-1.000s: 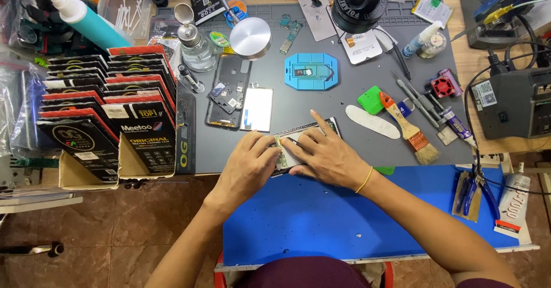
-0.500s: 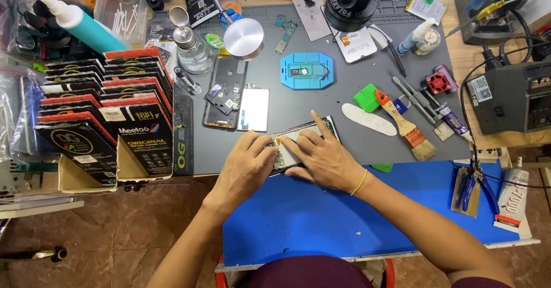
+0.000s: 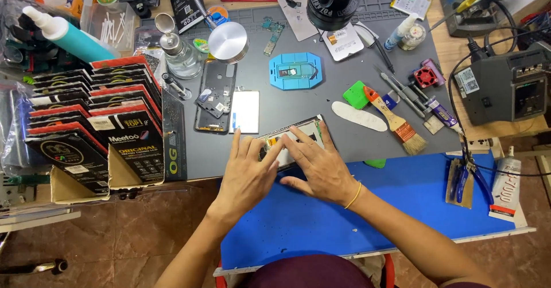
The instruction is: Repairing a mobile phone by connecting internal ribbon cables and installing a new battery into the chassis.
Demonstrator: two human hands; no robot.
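At the far left of the tabletop (image 3: pixel 298 110) stand boxes (image 3: pixel 94 133) in red and black, tilted in cardboard trays, with a teal bottle (image 3: pixel 72 35) lying behind them. Right of these lies a black phone frame (image 3: pixel 215 97) and just beside it a white panel (image 3: pixel 245 111).

The left hand (image 3: pixel 248 176) lies flat, fingers spread and pointing away from the body, its fingertips on the near-left end of the phone (image 3: pixel 293 138). The phone lies tilted across the edge where the grey mat meets the blue mat (image 3: pixel 402 207), its open back up. The right hand (image 3: pixel 321 164) rests on the phone's middle and right part, fingers splayed and flat. Neither hand clamps anything; both press down with open palms.

The step looks like pressing or seating a part on the phone, or steadying it. A next move would call for even pressure along the edges and a steady hold so the phone does not slide on the mat.

Farther right lie a blue fixture (image 3: pixel 295 71), a green square (image 3: pixel 357 94), a brush (image 3: pixel 396 124) and a grey station (image 3: pixel 508 87).
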